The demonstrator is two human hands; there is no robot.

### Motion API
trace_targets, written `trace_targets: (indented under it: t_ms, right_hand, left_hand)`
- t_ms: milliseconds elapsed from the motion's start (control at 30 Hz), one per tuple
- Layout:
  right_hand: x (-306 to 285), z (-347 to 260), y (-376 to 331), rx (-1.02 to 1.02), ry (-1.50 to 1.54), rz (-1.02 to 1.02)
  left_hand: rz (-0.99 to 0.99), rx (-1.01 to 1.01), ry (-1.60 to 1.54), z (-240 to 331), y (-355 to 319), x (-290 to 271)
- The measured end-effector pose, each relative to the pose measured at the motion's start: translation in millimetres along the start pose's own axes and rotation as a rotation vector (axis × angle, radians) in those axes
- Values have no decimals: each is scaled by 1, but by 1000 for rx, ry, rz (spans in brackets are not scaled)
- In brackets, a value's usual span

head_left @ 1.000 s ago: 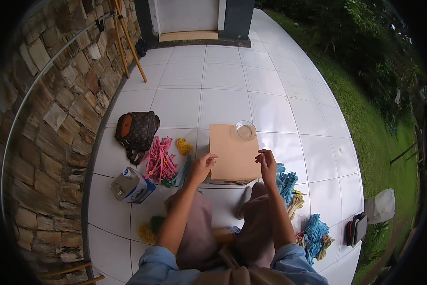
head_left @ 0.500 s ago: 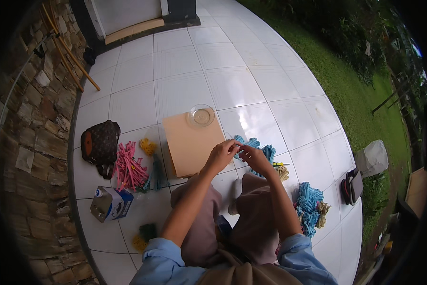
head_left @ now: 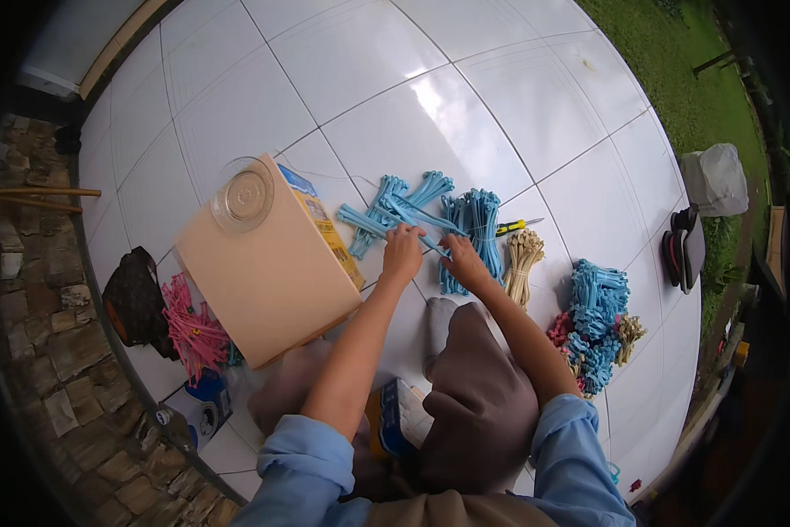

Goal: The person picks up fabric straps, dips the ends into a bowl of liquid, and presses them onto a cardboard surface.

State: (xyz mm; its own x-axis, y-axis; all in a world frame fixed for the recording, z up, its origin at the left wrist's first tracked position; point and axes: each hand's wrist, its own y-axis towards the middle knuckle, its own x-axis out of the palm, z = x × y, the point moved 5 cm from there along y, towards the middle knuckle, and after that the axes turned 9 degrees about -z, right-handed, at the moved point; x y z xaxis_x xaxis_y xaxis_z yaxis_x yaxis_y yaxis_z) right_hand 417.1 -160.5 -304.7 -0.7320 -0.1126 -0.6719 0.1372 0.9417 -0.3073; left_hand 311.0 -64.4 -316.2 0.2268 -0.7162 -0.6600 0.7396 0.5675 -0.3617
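Observation:
I sit on a white tiled floor with my legs stretched forward. My left hand (head_left: 402, 251) and my right hand (head_left: 462, 260) both grip a bunch of long light-blue plastic strips (head_left: 386, 213) lying across the floor in front of my knees. Right beside them lie more bundles of the same blue strips (head_left: 476, 220). A cardboard box (head_left: 267, 263) stands to the left of my hands, with a clear round lid (head_left: 242, 195) resting on its far corner.
A beige bundle (head_left: 523, 259) and a yellow-handled cutter (head_left: 513, 227) lie to the right. Further right is a heap of blue and beige bundles (head_left: 598, 321). Pink strips (head_left: 191, 323), a brown bag (head_left: 136, 303) and a stone wall (head_left: 35, 334) are on the left. Grass borders the tiles.
My hands left the cardboard box and moved right to the blue strips, which they now grip. My head turned right, so the box shifted left in view.

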Motion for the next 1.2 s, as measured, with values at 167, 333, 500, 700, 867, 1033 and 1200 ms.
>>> trace_targets:
  t_ms: [167,333,500,700,867,1033,1200]
  right_hand:
    - [33,8,14,-37,-300,57]
    - [16,5,20,36,-164,158]
    - [-21,-52,15,65,175,261]
    - [-113,-118,-1,67,437,295]
    - [-205,-200,-39,106,442,239]
    - [-240,-268,-80,-217,828,330]
    - [-206,-249,-77,-375,736,271]
  left_hand:
    - [7,46,257,1,3,24]
    - [59,10,375,7,1,19]
    - [186,-29,198,26,-9,-20]
    - [172,108,-130,91,-26,-101]
    - [361,537,27,158,-85,-184]
    - [-55,524,-771,178,-123,-211]
    - [-29,552,-1256,182,-145,-230]
